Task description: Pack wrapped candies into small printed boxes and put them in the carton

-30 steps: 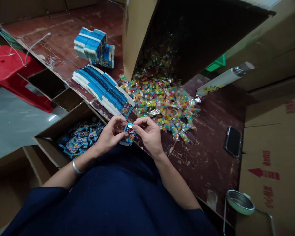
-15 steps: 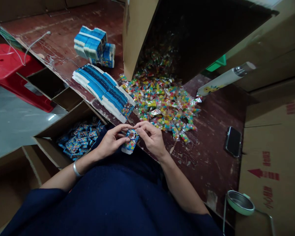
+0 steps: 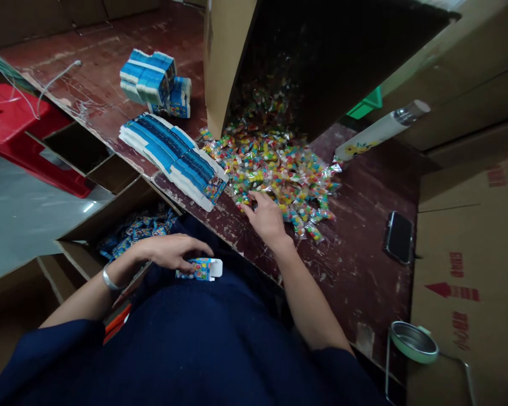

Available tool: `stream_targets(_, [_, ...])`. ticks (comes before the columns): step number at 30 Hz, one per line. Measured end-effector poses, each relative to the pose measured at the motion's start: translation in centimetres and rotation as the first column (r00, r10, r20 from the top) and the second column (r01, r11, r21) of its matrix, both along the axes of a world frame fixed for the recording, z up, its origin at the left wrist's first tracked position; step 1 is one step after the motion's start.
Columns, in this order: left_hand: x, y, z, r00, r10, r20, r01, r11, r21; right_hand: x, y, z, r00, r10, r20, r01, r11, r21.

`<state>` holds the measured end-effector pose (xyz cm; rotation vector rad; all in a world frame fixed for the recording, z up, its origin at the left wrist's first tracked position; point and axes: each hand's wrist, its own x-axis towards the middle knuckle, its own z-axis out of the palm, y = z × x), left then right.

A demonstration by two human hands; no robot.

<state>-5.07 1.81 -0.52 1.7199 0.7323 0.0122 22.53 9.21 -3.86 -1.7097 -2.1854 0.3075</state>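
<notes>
On the table (image 3: 355,259), candy packets (image 3: 275,163) lie between carton row (image 3: 173,157) and phone (image 3: 398,238).

The dark red table (image 3: 358,220) (its paint scuffed and chipped) carries a loose heap of clear candy packets (image 3: 275,163). From that heap, a row of flat blue cartons (image 3: 173,158) lies at nine o'clock, blue bundles (image 3: 152,73) at ten, an open cardboard box (image 3: 222,67) spanning eleven to one, and a phone (image 3: 398,237) around four.

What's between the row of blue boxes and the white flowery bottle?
In the head view, a pile of clear bags with colourful pieces lies between the row of blue boxes and the white bottle.
</notes>
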Motion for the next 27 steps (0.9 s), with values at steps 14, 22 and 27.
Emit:
stream_targets(14, [3.4, 0.7, -2.3, 0.717, 0.642, 0.273, -0.679, 0.732, 0.062, 0.9, -1.5, 5.7, 0.939, 0.175, -0.297, -0.115, 0.971, 0.210])
stream_targets(22, [3.6, 0.4, -1.7, 0.711, 0.650, 0.269, -0.694, 0.711, 0.116, -0.2, -2.9, 8.8, 0.898, 0.439, -0.042, -0.431, 0.894, 0.124])
stream_targets(27, [3.2, 0.3, -1.6, 0.699, 0.656, 0.283, -0.706, 0.697, 0.129, 0.1, -2.7, 9.8, 0.883, 0.456, -0.109, -0.448, 0.889, 0.095])
